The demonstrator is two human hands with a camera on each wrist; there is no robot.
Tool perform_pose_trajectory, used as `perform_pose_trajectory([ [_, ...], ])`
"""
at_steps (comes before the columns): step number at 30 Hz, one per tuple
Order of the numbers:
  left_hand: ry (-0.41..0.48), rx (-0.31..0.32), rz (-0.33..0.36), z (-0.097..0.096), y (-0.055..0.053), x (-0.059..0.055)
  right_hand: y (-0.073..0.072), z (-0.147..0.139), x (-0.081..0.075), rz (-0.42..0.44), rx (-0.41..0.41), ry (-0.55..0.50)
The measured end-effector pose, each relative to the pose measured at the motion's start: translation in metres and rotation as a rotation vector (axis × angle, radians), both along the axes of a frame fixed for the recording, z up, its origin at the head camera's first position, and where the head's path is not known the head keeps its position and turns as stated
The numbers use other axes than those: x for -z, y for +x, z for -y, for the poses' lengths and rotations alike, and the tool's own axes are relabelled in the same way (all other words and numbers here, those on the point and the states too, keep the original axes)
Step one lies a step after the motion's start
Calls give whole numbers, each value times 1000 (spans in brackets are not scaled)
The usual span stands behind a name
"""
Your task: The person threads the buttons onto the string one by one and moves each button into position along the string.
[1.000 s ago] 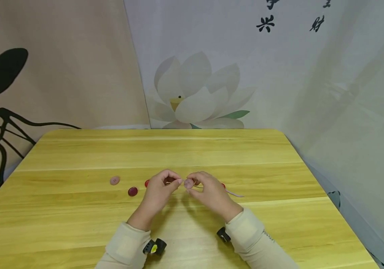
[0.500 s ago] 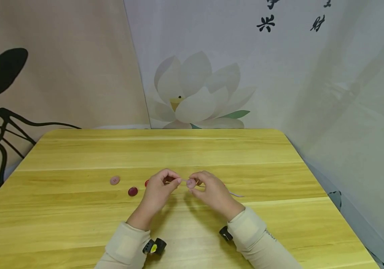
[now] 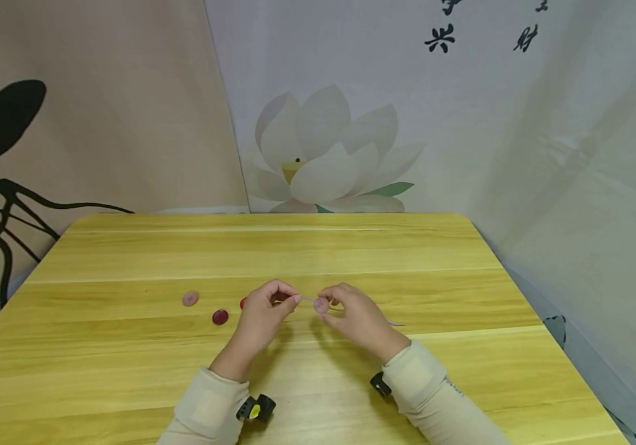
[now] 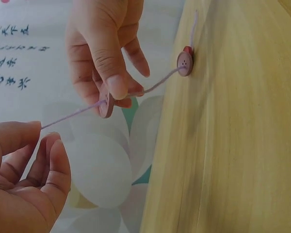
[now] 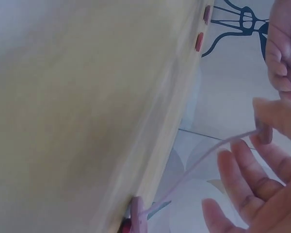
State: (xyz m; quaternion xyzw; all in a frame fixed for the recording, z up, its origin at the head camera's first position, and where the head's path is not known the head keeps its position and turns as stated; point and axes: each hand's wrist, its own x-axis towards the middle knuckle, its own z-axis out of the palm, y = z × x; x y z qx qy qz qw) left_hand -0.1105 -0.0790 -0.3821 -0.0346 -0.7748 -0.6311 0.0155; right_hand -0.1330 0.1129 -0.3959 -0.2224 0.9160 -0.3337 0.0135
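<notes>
- Evidently the left hand (image 3: 261,321) pinches a lilac cord (image 4: 72,115) between thumb and finger, above the table (image 3: 318,247).
- Just right of it, the right hand (image 3: 359,324) grips a pink button (image 3: 321,305) threaded on that cord.
- Farther right along the cord sit a second pink button (image 4: 184,64) and, right beside it, a red piece (image 4: 188,49).
- On the table's left lie a loose pink button (image 3: 190,298), a nearer dark red button (image 3: 220,317) and a bright red one (image 3: 243,303) partly hidden by the left hand.
</notes>
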Motion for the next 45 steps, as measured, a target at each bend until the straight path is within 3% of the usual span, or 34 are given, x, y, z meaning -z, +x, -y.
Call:
perform_pose_trajectory([
  [22,-17,-5,5,-1,-2,1,-5,-17,3,-38,-23,78],
  [35,-27,-1,9,-1,-3,1,-8,-28,8,-16,-46,89],
  [45,-20,-2,25,2,-3,1,-11,-34,10,-26,-55,165],
])
